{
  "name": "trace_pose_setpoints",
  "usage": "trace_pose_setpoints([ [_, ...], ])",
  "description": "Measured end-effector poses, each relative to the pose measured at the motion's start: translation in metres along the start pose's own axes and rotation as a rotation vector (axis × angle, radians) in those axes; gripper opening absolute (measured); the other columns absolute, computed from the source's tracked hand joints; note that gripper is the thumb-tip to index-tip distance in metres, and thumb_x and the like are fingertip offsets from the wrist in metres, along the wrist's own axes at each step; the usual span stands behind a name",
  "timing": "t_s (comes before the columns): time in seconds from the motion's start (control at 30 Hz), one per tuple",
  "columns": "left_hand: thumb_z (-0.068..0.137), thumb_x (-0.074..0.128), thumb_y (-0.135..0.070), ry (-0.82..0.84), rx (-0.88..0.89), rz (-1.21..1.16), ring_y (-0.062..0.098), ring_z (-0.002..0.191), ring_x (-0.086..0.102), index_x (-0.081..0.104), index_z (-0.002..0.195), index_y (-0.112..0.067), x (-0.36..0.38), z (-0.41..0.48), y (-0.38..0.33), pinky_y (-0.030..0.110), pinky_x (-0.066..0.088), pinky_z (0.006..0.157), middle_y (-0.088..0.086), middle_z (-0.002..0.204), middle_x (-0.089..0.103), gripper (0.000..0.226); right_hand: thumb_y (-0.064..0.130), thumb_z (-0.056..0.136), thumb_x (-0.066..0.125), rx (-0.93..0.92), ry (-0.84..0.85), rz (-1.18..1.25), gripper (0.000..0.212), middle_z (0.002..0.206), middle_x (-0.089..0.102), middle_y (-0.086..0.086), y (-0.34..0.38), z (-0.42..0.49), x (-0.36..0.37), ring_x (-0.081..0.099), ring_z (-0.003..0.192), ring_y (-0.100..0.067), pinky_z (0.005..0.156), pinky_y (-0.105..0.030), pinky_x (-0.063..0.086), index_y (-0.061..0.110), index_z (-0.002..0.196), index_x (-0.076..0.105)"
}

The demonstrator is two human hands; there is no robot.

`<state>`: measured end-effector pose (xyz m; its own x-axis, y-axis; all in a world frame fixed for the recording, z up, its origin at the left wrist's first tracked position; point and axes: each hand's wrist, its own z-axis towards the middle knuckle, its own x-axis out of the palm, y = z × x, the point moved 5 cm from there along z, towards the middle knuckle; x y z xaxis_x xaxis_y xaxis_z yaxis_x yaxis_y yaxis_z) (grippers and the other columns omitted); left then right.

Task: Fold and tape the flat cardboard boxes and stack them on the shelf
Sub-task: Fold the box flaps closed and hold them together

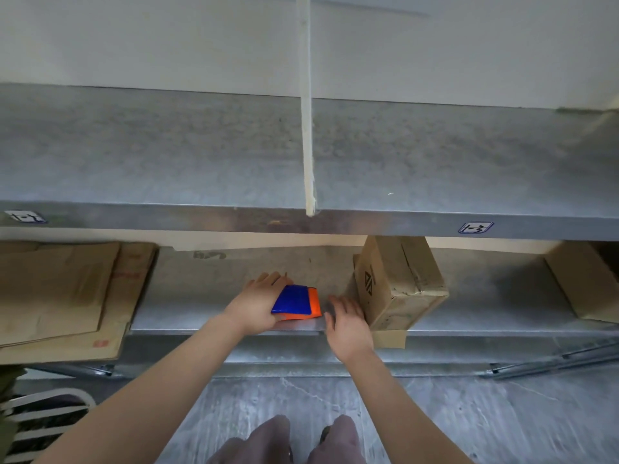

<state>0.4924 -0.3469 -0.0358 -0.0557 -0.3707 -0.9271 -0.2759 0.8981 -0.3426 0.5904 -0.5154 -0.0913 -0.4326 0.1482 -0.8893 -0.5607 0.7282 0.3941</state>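
Grey metal shelving fills the view; on its lower shelf [207, 316] the flat cardboard [57, 296] lies piled at the left, and one made-up box [398, 283] stands tilted at the right, overhanging the front edge; the left hand [258, 306] grips a blue-and-orange tool [298, 301], possibly a tape cutter; the right hand [348, 326] hovers beside the box, fingers released; this box looks finished, so the next move is probably fetching a fresh flat.

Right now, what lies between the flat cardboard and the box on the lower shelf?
Head view: the left hand holding a blue-orange tool, then the right hand, over bare shelf.
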Motion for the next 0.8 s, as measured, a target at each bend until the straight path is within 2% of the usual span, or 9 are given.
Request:
trace_pose_setpoints([
  [0.1,0.081,0.070,-0.041,-0.031,0.003,0.001,0.021,0.112,0.048,0.047,0.131,-0.021,-0.001,-0.006,-0.005,0.037,0.040,0.092,-0.002,0.125,0.050,0.059,0.032,0.104,0.035,-0.004,0.006,0.032,0.045,0.149,0.041,-0.005,-0.002,0.000,0.000,0.033,0.138,-0.025,0.110,-0.032,0.035,0.018,0.147,0.037],
  [0.27,0.077,0.074,-0.028,-0.044,0.029,-0.063,0.020,0.111,0.048,0.047,0.131,-0.022,-0.009,-0.017,-0.008,0.036,0.042,0.093,-0.002,0.124,0.049,0.061,0.032,0.104,0.036,-0.053,0.035,-0.009,0.047,0.153,0.034,-0.004,-0.004,-0.001,0.003,0.027,0.143,-0.023,0.114,-0.031,0.030,0.017,0.149,0.033],
  [0.37,0.073,0.077,-0.020,-0.088,0.061,-0.123,0.019,0.109,0.048,0.050,0.129,-0.019,-0.023,-0.026,-0.003,0.030,0.039,0.093,-0.002,0.122,0.052,0.062,0.029,0.103,0.037,-0.041,0.038,0.047,0.045,0.152,0.036,-0.005,-0.004,-0.001,0.002,0.029,0.141,-0.023,0.114,-0.032,0.030,0.017,0.147,0.036],
  [0.47,0.069,0.079,-0.016,-0.104,0.086,-0.122,0.016,0.109,0.048,0.050,0.128,-0.020,-0.039,-0.035,0.001,0.033,0.032,0.101,-0.004,0.121,0.052,0.066,0.026,0.105,0.034,-0.017,0.017,0.297,0.042,0.150,0.041,-0.005,0.002,-0.001,-0.004,0.034,0.140,-0.023,0.114,-0.034,0.030,0.015,0.146,0.040],
  [0.53,0.071,0.077,-0.015,-0.121,0.112,-0.114,0.016,0.110,0.049,0.050,0.127,-0.022,-0.049,-0.039,-0.003,0.035,0.030,0.103,-0.005,0.120,0.052,0.062,0.025,0.106,0.033,-0.015,0.003,0.515,0.040,0.144,0.048,-0.003,0.011,-0.002,-0.012,0.041,0.136,-0.019,0.111,-0.028,0.032,0.016,0.143,0.044],
  [0.6,0.075,0.072,-0.010,-0.147,0.150,-0.122,0.018,0.110,0.051,0.052,0.126,-0.021,-0.058,-0.042,-0.011,0.036,0.032,0.101,-0.004,0.120,0.054,0.056,0.027,0.105,0.034,0.009,0.026,0.688,0.034,0.131,0.058,0.004,0.017,-0.003,-0.018,0.050,0.125,-0.013,0.099,-0.022,0.037,0.024,0.133,0.053],
  [0.67,0.075,0.070,-0.006,-0.170,0.176,-0.133,0.018,0.110,0.050,0.052,0.126,-0.021,-0.066,-0.044,-0.019,0.035,0.033,0.101,-0.004,0.121,0.055,0.055,0.029,0.104,0.037,0.049,0.071,0.798,0.026,0.112,0.064,0.015,0.022,-0.007,-0.024,0.057,0.114,-0.010,0.085,-0.018,0.041,0.039,0.112,0.059],
  [0.73,0.075,0.070,-0.004,-0.203,0.194,-0.148,0.014,0.109,0.049,0.052,0.124,-0.022,-0.076,-0.045,-0.027,0.029,0.033,0.099,-0.006,0.120,0.055,0.056,0.029,0.102,0.042,0.076,0.071,0.873,0.024,0.101,0.068,0.017,0.024,-0.011,-0.031,0.060,0.105,-0.009,0.082,-0.021,0.045,0.037,0.096,0.064],
  [0.8,0.073,0.070,-0.001,-0.238,0.219,-0.162,0.013,0.106,0.047,0.054,0.123,-0.021,-0.087,-0.046,-0.035,0.023,0.032,0.095,-0.005,0.119,0.055,0.056,0.028,0.100,0.045,0.067,0.036,0.917,0.023,0.098,0.072,0.008,0.025,-0.017,-0.042,0.062,0.098,-0.010,0.090,-0.032,0.049,0.027,0.094,0.067],
])
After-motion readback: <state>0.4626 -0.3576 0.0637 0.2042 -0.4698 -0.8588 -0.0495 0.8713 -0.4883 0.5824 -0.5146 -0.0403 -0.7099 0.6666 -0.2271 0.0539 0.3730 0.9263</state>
